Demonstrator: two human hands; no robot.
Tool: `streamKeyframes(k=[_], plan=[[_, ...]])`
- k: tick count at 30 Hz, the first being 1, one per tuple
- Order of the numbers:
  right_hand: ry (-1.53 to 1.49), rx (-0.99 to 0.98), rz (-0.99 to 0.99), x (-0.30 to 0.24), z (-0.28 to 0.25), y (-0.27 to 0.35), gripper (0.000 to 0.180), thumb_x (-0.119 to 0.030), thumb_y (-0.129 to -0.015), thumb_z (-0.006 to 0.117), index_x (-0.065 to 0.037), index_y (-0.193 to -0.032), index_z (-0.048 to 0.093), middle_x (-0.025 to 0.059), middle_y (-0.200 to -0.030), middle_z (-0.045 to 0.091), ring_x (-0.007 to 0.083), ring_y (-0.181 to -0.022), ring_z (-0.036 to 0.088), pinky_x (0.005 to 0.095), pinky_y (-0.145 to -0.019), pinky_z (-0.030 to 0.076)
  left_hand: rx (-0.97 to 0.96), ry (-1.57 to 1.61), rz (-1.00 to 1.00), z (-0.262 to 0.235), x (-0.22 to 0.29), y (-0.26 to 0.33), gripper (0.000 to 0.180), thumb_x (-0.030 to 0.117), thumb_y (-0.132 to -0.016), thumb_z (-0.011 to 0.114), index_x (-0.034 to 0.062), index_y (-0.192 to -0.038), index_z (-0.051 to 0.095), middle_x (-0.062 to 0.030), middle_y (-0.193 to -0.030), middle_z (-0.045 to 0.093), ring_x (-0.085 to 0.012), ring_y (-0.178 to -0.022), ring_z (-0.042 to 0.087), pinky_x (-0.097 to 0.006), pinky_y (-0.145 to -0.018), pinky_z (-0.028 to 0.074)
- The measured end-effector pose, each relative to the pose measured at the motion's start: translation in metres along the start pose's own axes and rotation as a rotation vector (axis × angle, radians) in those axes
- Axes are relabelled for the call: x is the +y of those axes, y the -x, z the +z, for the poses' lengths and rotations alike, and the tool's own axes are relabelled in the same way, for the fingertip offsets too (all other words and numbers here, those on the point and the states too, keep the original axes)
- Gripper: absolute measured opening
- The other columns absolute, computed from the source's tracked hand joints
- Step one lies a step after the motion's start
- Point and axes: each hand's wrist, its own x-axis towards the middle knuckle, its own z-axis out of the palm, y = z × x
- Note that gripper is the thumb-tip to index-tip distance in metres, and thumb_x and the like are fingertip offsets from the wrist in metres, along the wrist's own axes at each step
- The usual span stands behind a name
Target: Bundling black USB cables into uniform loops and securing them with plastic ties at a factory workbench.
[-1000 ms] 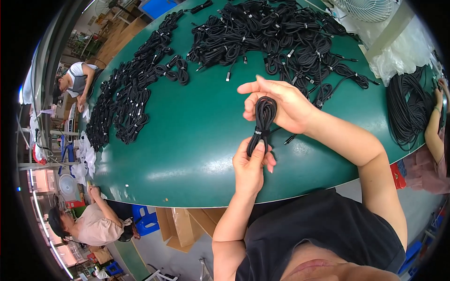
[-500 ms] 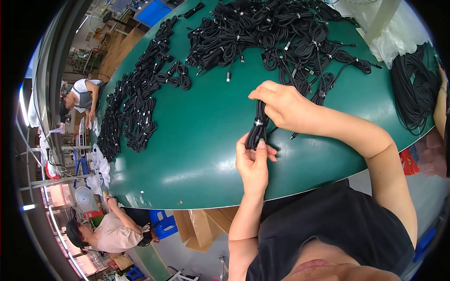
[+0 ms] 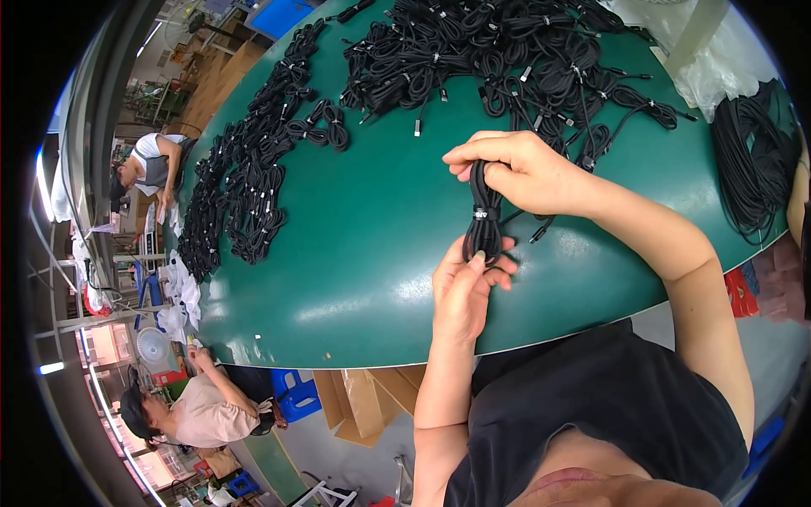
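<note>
Between my hands is a coiled black cable (image 3: 485,213), bound round its middle with a tie. My left hand (image 3: 463,291) pinches its lower loops between thumb and fingers. At its upper end my right hand (image 3: 530,173) grips the loops from above. A loose cable end with a connector (image 3: 541,230) sticks out to the right of the bundle, below my right wrist. Beyond my hands lies a large pile of tied black cables (image 3: 473,51), several with silver connectors showing.
More cable bundles (image 3: 245,182) form a long heap on the left of the green table (image 3: 355,279). A thick black coil (image 3: 752,165) lies at the right edge beside clear plastic bags (image 3: 718,63). Two people sit on the left; a cardboard box (image 3: 363,406) stands below the table edge.
The held cable bundle has turned a little, so its tie and looped lower end now show more broadly. Both hands have shifted slightly right in the picture, still holding it.
</note>
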Motion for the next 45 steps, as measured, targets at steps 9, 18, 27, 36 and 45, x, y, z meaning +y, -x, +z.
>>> streamKeyframes(k=[9, 18, 27, 36, 45], plan=[[-0.052, -0.108, 0.012, -0.013, 0.012, 0.006, 0.032, 0.002, -0.081, 0.046, 0.004, -0.113, 0.053, 0.0127, -0.099, 0.057, 0.0206, -0.093, 0.058, 0.0299, -0.082, 0.047, -0.071, 0.172, -0.105, 0.001, -0.002, -0.004, 0.045, 0.038, -0.093, 0.038, -0.004, -0.103, 0.047, -0.0158, -0.084, 0.057, -0.024, -0.065, 0.057, -0.032, -0.057, 0.046], [0.262, 0.24, -0.346, 0.009, 0.049, 0.02, 0.028, -0.018, -0.085, 0.058, 0.006, -0.099, 0.055, 0.0154, -0.082, 0.056, 0.0268, -0.073, 0.057, 0.0332, -0.065, 0.049, 0.178, 0.292, -0.144, 0.023, -0.005, -0.007, 0.047, 0.049, -0.092, 0.033, 0.0042, -0.094, 0.047, -0.0092, -0.067, 0.049, -0.0153, -0.039, 0.04, -0.023, -0.032, 0.029], [-0.847, 0.091, 0.337, -0.002, 0.025, 0.003, 0.026, -0.019, -0.089, 0.054, 0.002, -0.104, 0.057, 0.0101, -0.09, 0.06, 0.0152, -0.081, 0.059, 0.0288, -0.074, 0.052, -0.013, 0.252, -0.182, 0.025, -0.002, -0.013, 0.055, 0.054, -0.089, 0.036, 0.0016, -0.101, 0.045, -0.0054, -0.06, 0.044, -0.0098, -0.037, 0.035, -0.021, -0.032, 0.025], [-0.693, 0.053, 0.315, -0.008, 0.02, 0.006, 0.027, -0.005, -0.089, 0.045, 0.005, -0.114, 0.047, 0.0155, -0.091, 0.061, 0.0194, -0.075, 0.062, 0.0297, -0.066, 0.053, -0.116, 0.101, -0.249, 0.025, -0.004, -0.005, 0.021, 0.018, -0.089, 0.052, 0.0009, -0.101, 0.047, -0.0052, -0.066, 0.046, -0.0088, -0.043, 0.038, -0.02, -0.036, 0.028], [-0.708, 0.152, 0.428, -0.026, 0.019, 0.006, 0.029, -0.024, -0.095, 0.042, 0.0, -0.106, 0.053, 0.0032, -0.06, 0.05, 0.0066, -0.046, 0.043, 0.0212, -0.038, 0.036, -0.137, 0.063, -0.261, 0.033, -0.015, -0.003, 0.018, 0.021, -0.09, 0.052, 0.0044, -0.092, 0.046, -0.0026, -0.063, 0.042, -0.0064, -0.042, 0.032, -0.02, -0.036, 0.023]])
